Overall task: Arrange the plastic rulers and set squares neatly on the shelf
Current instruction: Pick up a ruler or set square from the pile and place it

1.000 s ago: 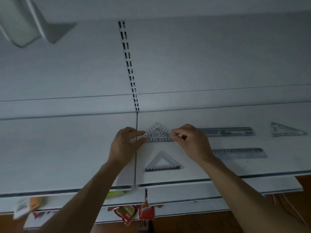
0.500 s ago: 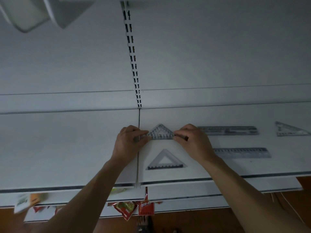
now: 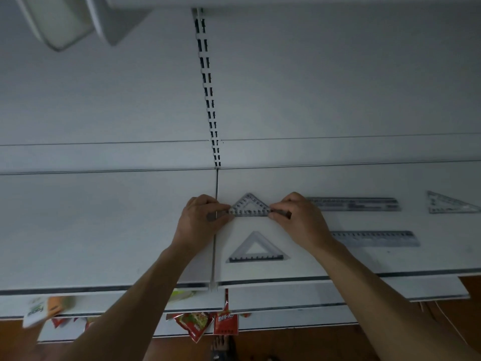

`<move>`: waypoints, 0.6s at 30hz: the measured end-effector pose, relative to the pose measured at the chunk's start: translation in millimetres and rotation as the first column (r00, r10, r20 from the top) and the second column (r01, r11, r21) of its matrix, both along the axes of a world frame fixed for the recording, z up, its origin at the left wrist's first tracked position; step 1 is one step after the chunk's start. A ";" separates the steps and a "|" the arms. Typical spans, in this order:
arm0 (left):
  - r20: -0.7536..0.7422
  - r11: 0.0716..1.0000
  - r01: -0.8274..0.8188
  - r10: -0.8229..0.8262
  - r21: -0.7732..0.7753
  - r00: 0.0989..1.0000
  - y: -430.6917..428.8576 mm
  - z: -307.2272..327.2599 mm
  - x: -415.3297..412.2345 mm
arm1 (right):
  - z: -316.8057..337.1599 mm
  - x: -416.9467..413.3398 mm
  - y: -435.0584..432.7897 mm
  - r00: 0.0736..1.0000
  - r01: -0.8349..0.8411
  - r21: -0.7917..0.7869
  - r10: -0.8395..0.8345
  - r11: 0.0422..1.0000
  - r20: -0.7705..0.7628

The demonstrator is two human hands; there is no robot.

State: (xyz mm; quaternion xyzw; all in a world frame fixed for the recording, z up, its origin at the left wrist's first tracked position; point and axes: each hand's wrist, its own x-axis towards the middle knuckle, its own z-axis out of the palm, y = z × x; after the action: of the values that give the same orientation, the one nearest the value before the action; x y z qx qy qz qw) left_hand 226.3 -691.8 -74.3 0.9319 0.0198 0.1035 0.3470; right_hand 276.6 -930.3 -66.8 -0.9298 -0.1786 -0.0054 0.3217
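Clear set square (image 3: pixel 248 207) pinched at both base corners: left hand (image 3: pixel 200 222) at 9 o'clock, right hand (image 3: pixel 299 220) at 3 o'clock.

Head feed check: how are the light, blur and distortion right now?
Head view: dim, bluish, no glare; shelf lines bow slightly from the wide lens; the packet at lower left is smeared; scale marks on the held set square, pinched by left hand and right hand, read sharp; the far-right set square is faint.
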 end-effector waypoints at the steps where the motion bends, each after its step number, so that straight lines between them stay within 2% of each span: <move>1: 0.006 1.000 0.000 0.000 0.002 1.000 0.0 0.1 -0.1 | 0.5 -0.1 0.0 1.000 0.001 0.001 -0.001 1.000 -0.005; 18: -0.005 1.000 -0.013 0.013 0.011 1.000 -0.9 -0.8 -1.5 | 8.5 -2.8 -0.2 0.997 0.004 0.015 -0.002 1.000 -0.071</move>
State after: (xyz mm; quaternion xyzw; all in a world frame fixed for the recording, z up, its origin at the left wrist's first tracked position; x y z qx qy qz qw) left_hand 224.8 -692.7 -75.1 0.9339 0.0260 0.1033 0.3413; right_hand 273.8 -930.5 -58.2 -0.9272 -0.1656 0.0260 0.3348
